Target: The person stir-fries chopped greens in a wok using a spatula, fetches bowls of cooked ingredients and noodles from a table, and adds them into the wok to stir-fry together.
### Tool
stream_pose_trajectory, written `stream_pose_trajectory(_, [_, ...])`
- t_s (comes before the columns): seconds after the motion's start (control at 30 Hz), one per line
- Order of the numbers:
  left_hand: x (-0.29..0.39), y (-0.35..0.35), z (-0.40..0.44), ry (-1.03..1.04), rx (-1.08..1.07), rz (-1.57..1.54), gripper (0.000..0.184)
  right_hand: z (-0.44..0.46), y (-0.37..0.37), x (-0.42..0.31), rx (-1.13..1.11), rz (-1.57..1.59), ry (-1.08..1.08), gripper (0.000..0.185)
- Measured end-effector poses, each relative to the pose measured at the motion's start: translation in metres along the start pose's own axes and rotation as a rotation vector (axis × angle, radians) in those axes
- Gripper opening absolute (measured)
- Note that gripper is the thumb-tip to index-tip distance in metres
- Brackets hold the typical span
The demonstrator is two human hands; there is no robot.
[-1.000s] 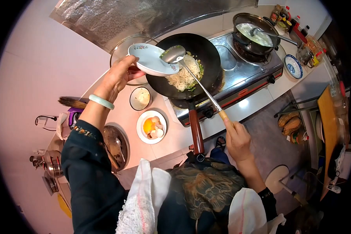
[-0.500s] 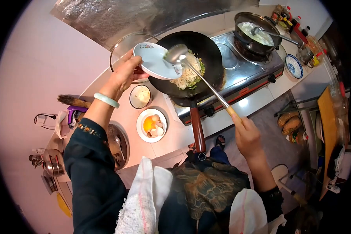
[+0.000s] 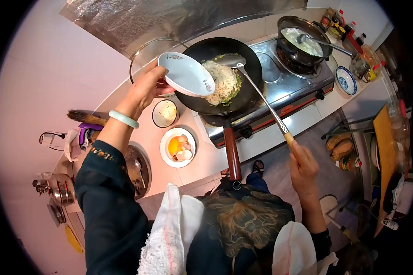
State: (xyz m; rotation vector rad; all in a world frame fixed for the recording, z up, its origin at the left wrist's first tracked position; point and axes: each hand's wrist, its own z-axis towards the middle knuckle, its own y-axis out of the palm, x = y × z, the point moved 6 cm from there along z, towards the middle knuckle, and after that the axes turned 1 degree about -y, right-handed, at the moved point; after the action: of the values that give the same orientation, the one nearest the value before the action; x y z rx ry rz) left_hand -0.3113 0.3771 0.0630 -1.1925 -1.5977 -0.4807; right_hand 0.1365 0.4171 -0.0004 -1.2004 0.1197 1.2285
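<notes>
My left hand (image 3: 147, 83) grips a white bowl with floral decoration (image 3: 188, 73) by its rim, tilted over the left side of a black wok (image 3: 249, 50). Pale noodle-like food with green bits (image 3: 225, 82) lies in the wok. Closed around the wooden end of a long metal ladle (image 3: 264, 98) is my right hand (image 3: 304, 167); the ladle's head rests at the upper edge of the food. The wok's brown handle (image 3: 232, 153) points toward my body, with no hand on it.
A plate (image 3: 164, 145) with egg yolk and shells sits on the counter, below a small bowl of pale food (image 3: 165, 113). On the stove's right burner stands a pot (image 3: 303, 55) of whitish liquid with a ladle in it. A blue-patterned bowl (image 3: 346, 80) is beside the stove.
The ladle head has moved right, from the bowl's edge to the top of the food. My right hand has shifted right and slightly down. The left-hand bowl has barely moved.
</notes>
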Motion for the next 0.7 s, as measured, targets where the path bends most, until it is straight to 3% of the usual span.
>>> stream_pose_trajectory(0.4, [0.008, 0.012, -0.011, 0.015, -0.015, 0.041, 0.049, 0.003, 0.015, -0.023, -0.166, -0.223, -0.205, 0.043])
stream_pose_trajectory(0.7, [0.008, 0.009, -0.017, 0.02, -0.023, 0.085, 0.051, 0.017, 0.017, -0.002, -0.052, -0.026, -0.063, 0.04])
